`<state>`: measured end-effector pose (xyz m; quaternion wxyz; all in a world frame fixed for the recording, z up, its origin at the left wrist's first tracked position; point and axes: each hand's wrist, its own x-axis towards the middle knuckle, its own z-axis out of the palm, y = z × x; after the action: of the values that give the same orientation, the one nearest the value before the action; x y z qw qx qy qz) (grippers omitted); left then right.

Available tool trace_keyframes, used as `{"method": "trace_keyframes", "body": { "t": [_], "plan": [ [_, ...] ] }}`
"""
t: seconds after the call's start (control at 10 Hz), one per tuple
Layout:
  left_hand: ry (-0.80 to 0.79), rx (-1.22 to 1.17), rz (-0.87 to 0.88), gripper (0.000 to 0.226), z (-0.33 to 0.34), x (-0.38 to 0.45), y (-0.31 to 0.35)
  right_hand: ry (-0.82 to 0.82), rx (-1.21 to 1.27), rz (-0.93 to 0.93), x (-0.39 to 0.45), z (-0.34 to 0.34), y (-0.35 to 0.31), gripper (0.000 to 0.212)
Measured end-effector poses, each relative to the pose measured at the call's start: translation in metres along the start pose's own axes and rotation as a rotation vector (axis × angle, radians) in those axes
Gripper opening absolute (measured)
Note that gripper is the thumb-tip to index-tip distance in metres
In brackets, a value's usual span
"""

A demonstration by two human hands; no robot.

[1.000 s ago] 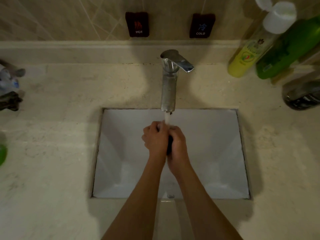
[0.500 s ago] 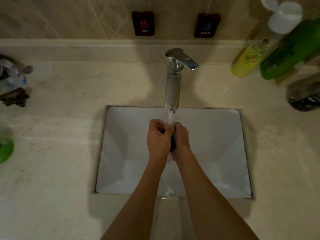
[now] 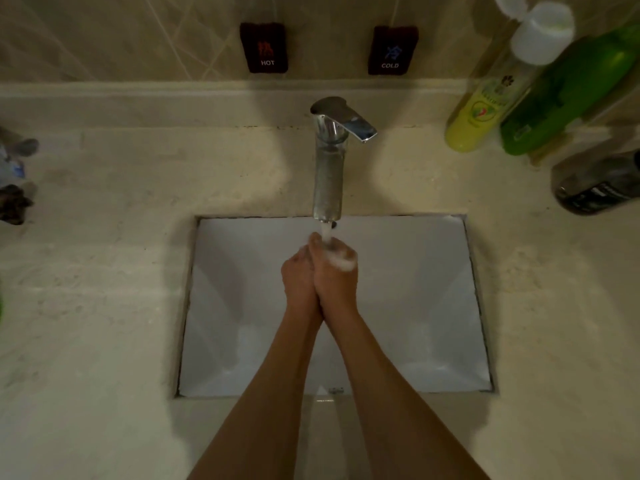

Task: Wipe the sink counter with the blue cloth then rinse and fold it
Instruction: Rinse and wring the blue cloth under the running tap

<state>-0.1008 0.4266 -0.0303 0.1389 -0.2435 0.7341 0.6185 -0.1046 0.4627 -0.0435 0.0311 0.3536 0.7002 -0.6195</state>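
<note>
A single head-worn wide-angle camera looks steeply down from close above the sink (image 3: 433, 306), facing the wall behind it, with the faucet (image 3: 329, 161) just beyond the sink's far rim at centre, counter (image 3: 104, 306) spreading to both sides, and forearms entering from the bottom edge.

Dim beige tiled wall (image 3: 104, 36), HOT/COLD tags (image 3: 264, 47)

The beige stone counter (image 3: 104, 306) surrounds a white rectangular sink (image 3: 415, 306). A chrome tap (image 3: 329, 161) stands on the counter just behind the sink. Right of the tap, at the back, stand a yellow bottle (image 3: 481, 112) and a green bottle (image 3: 561, 98), touching, with a dark bottle (image 3: 599, 185) nearer. Far left of the tap lie small dark items (image 3: 14, 202), unclear.
</note>
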Motion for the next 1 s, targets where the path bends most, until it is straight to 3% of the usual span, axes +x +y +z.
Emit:
{"method": "trace_keyframes", "body": {
  "t": [0.1,0.2,0.3,0.4,0.5,0.6,0.7,0.8,0.9,1.0],
  "plan": [
    [0.059,0.133,-0.035,0.027,0.000,0.002,0.000,-0.031,0.045,0.208,0.013,-0.006,-0.004,0.025],
    [0.111,0.024,0.025,0.024,-0.002,0.000,0.000,-0.162,0.125,0.291,0.010,-0.009,-0.009,0.023],
    [0.067,0.008,0.139,0.004,-0.011,-0.007,0.007,-0.285,0.474,0.520,0.008,-0.022,-0.009,0.021],
    [-0.028,-0.055,0.011,0.018,-0.016,0.004,0.006,-0.407,0.561,0.451,0.003,-0.034,-0.001,0.022],
    [0.017,-0.198,-0.150,0.023,-0.010,0.013,0.010,-0.316,0.510,0.179,-0.007,-0.025,0.001,0.023],
    [0.026,-0.182,-0.098,0.023,-0.002,0.008,0.018,-0.192,0.249,-0.041,-0.014,-0.010,0.004,0.014],
    [-0.037,-0.191,-0.163,0.027,0.001,0.000,0.018,-0.038,0.026,-0.106,-0.005,-0.006,0.004,0.022],
    [-0.057,-0.176,-0.226,0.018,0.002,0.004,0.013,-0.018,0.072,0.026,0.012,-0.009,0.001,0.021],
    [0.042,-0.050,-0.050,0.023,0.001,-0.001,0.010,-0.117,0.321,0.307,0.016,-0.010,0.003,0.023],
    [0.021,-0.017,0.101,0.005,-0.007,-0.008,0.005,-0.259,0.599,0.539,0.014,-0.018,0.014,0.030]
  ]
}}
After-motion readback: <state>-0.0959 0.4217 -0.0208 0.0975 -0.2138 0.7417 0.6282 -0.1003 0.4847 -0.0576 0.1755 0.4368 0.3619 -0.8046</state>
